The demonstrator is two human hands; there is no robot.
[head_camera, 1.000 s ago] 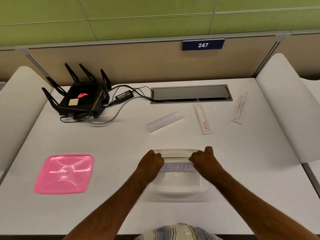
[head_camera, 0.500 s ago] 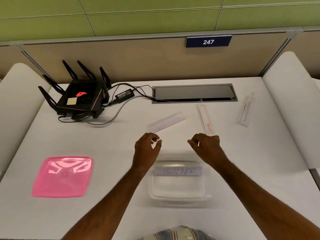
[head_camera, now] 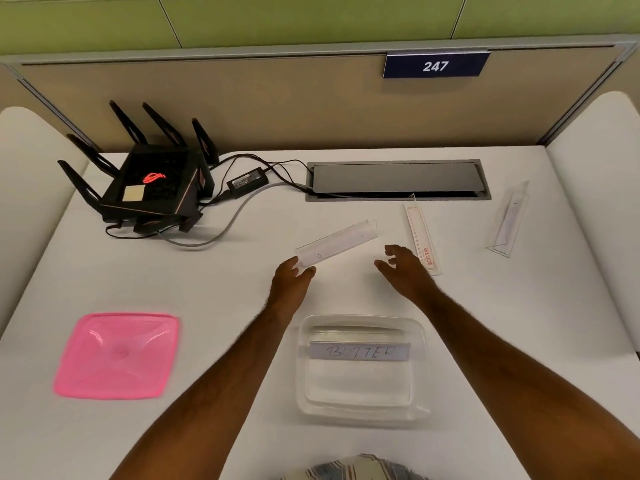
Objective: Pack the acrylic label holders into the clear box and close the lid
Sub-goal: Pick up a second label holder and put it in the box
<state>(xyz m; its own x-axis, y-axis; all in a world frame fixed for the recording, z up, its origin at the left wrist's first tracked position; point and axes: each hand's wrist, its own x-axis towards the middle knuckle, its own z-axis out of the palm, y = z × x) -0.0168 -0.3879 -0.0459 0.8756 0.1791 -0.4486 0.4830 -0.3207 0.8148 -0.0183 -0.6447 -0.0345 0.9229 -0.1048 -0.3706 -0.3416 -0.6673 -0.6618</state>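
Observation:
The clear box (head_camera: 360, 407) stands open near the table's front edge, with one label holder reading "BUTTER" (head_camera: 360, 351) lying inside it. Its pink lid (head_camera: 116, 355) rests flat to the left. A clear acrylic holder (head_camera: 341, 242) lies slanted beyond the box; my left hand (head_camera: 291, 280) pinches its near left end. My right hand (head_camera: 403, 268) hovers open just right of that holder, fingers spread. A second holder with a red-printed label (head_camera: 420, 237) lies right of my right hand. A third clear holder (head_camera: 509, 220) sits further right.
A black router with antennas (head_camera: 152, 181) and its power brick (head_camera: 247, 180) with cables occupy the back left. A grey cable hatch (head_camera: 398, 180) is set into the table at the back. White rounded dividers flank both sides of the white table (head_camera: 214, 292).
Both hands left the box, where they set the "BUTTER" holder, and reached forward. My left hand has closed on the end of the slanted holder; my right hand came alongside it.

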